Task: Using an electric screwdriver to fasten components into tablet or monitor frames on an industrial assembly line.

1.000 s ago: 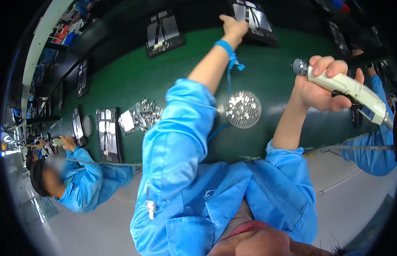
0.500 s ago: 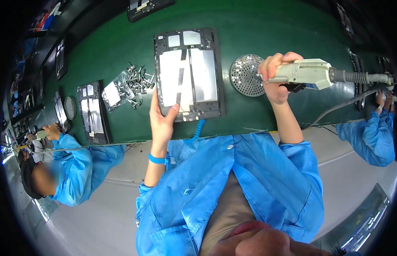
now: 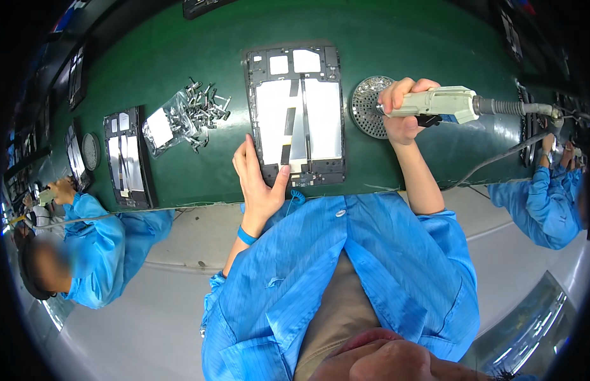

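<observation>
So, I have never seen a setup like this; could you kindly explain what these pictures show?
Certainly. There is no robot: a person works bare-handed. Every picture comes from one wide fisheye camera on their head, looking down, so straight edges bend.

The left hand is at the lower left corner of an opened tablet-like device, thumb on it. The right hand holds a pale, corded tool, perhaps a power screwdriver, its front end near a round perforated dish; whether they touch is unclear.

Also on the green table are a clear bag, small metallic parts and a similar device at left.
</observation>
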The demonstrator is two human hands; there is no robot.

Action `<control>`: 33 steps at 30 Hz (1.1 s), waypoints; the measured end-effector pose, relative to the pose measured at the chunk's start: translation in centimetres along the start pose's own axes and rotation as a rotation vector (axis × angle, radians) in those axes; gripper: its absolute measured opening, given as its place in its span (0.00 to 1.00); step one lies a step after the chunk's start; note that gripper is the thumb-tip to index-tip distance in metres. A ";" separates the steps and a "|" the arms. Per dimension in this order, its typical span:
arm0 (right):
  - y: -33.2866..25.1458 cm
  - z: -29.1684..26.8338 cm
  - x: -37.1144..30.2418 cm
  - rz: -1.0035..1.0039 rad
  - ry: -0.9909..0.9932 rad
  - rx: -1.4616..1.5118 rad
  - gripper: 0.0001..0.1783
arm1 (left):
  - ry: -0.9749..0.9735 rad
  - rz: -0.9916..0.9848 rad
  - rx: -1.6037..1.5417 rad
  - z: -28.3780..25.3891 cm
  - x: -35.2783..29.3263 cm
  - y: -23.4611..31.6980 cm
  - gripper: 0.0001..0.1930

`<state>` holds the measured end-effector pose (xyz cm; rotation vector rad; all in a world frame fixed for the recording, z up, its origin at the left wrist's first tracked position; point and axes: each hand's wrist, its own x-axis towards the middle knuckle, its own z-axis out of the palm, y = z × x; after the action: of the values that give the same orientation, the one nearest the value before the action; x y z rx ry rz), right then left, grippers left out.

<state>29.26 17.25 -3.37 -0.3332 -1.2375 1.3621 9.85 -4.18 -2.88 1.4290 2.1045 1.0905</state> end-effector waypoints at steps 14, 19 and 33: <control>1.1 0.3 0.0 -0.046 0.033 0.060 0.33 | 0.030 -0.005 0.010 0.0 0.3 -0.3 0.42; 0.9 0.0 0.2 -0.085 0.048 0.063 0.33 | 0.135 0.060 0.062 -0.3 2.3 2.1 0.35; -2.2 0.4 0.8 -0.093 0.023 0.106 0.32 | -0.302 0.759 0.169 9.9 14.4 6.9 0.06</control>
<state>29.90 17.13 -1.12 -0.2138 -1.1437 1.3350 14.73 13.94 -2.19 2.4052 1.4841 0.8497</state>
